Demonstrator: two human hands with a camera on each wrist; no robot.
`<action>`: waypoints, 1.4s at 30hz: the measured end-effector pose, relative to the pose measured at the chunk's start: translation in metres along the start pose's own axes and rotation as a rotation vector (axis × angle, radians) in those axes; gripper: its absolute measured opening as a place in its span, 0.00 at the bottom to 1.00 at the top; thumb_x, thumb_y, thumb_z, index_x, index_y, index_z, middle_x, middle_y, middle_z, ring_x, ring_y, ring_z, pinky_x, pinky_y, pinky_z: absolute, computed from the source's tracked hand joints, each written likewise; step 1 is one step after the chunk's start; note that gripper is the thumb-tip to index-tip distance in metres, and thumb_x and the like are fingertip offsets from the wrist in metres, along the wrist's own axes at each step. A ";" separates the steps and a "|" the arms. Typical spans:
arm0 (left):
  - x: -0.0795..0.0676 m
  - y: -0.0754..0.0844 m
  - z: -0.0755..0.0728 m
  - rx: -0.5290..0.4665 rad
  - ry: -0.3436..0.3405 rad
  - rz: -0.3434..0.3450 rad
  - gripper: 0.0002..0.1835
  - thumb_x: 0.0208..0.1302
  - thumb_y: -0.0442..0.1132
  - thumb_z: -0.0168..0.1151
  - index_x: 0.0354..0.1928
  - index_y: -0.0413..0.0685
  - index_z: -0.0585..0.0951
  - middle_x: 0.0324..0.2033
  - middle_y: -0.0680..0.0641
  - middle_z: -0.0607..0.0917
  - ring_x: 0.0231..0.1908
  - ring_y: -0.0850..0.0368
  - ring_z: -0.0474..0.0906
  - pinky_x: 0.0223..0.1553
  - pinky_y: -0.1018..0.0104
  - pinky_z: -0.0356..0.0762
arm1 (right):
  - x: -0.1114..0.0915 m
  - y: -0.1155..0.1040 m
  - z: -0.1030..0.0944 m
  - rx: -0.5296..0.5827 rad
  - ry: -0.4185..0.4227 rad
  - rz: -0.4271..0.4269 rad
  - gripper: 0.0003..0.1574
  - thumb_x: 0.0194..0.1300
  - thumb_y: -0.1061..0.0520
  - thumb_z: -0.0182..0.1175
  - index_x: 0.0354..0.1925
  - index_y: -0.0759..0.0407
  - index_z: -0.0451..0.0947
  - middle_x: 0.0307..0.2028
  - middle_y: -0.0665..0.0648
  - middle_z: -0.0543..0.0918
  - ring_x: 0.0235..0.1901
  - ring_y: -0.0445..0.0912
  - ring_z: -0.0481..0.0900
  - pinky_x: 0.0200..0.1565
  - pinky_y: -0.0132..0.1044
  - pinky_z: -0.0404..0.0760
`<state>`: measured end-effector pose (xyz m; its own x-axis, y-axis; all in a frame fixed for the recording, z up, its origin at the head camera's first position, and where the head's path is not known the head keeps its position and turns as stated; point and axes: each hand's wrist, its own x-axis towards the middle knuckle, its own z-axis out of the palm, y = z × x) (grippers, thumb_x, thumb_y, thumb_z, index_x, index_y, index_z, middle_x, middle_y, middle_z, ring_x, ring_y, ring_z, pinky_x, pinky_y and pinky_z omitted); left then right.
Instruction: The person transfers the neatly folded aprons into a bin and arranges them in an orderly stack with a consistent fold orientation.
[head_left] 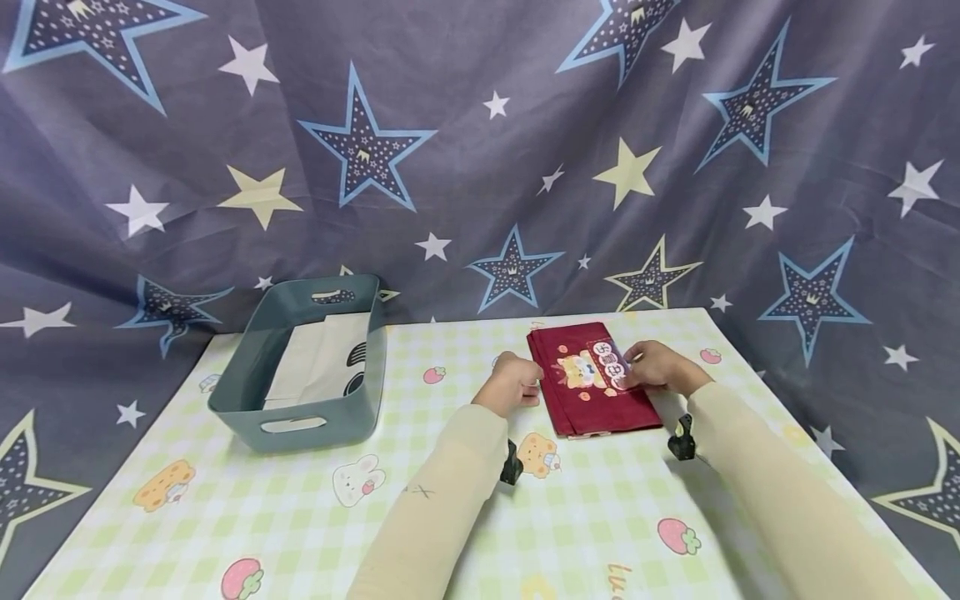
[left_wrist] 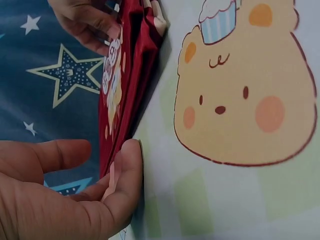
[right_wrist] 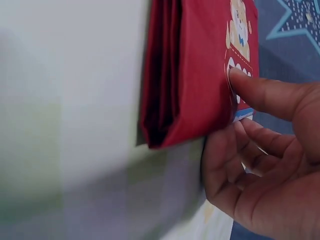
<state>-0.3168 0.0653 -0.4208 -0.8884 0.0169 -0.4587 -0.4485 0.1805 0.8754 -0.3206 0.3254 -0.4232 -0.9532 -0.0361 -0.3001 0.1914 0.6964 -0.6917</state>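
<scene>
A folded dark red cloth [head_left: 564,400] with a cartoon bear print and white lettering lies on the table, its stacked layers showing along the edge in both wrist views. My right hand [head_left: 660,367] pinches its right edge, thumb on the printed top and fingers beneath, as the right wrist view [right_wrist: 270,150] shows. At the opposite edge is my left hand [head_left: 516,382]. Its thumb stands apart from the cloth in the left wrist view, while the fingers [left_wrist: 131,172] reach against the lower edge.
On the left of the table stands a blue-grey plastic basket [head_left: 225,387] with handle slots. Inside it lies a folded cream cloth [head_left: 318,358] with black markings. A checked tablecloth [head_left: 420,500] covers the table, and a star-patterned curtain [head_left: 465,192] hangs behind.
</scene>
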 end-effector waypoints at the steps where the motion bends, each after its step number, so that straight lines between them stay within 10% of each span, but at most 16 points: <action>1: 0.000 0.000 -0.001 -0.004 -0.004 -0.002 0.26 0.68 0.28 0.60 0.66 0.34 0.66 0.34 0.40 0.79 0.32 0.50 0.78 0.46 0.54 0.86 | 0.000 -0.002 0.002 -0.004 -0.004 0.001 0.34 0.56 0.66 0.71 0.58 0.73 0.69 0.44 0.63 0.76 0.30 0.44 0.74 0.26 0.34 0.76; 15: -0.001 -0.001 -0.004 -0.102 -0.088 -0.030 0.17 0.69 0.33 0.64 0.56 0.38 0.74 0.46 0.39 0.86 0.41 0.50 0.84 0.43 0.56 0.84 | -0.004 -0.013 0.010 0.207 -0.107 0.107 0.28 0.69 0.63 0.64 0.61 0.69 0.65 0.24 0.51 0.72 0.25 0.41 0.70 0.29 0.35 0.77; 34: 0.000 -0.005 -0.013 -0.178 -0.128 0.027 0.10 0.66 0.26 0.61 0.48 0.36 0.80 0.40 0.37 0.89 0.27 0.57 0.81 0.27 0.66 0.77 | -0.009 -0.013 0.013 0.598 -0.224 0.031 0.32 0.71 0.72 0.54 0.67 0.67 0.54 0.32 0.54 0.81 0.32 0.42 0.81 0.40 0.38 0.82; 42: -0.002 0.004 -0.027 -0.209 -0.101 0.096 0.21 0.65 0.23 0.58 0.60 0.36 0.74 0.45 0.37 0.86 0.35 0.51 0.84 0.40 0.55 0.84 | -0.012 -0.033 0.017 0.591 -0.182 -0.061 0.36 0.71 0.71 0.53 0.72 0.67 0.52 0.44 0.60 0.79 0.38 0.46 0.84 0.40 0.41 0.84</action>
<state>-0.3190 0.0392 -0.4122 -0.9186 0.1241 -0.3752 -0.3818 -0.0335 0.9236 -0.3111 0.2908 -0.4081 -0.9211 -0.2214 -0.3203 0.2850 0.1770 -0.9420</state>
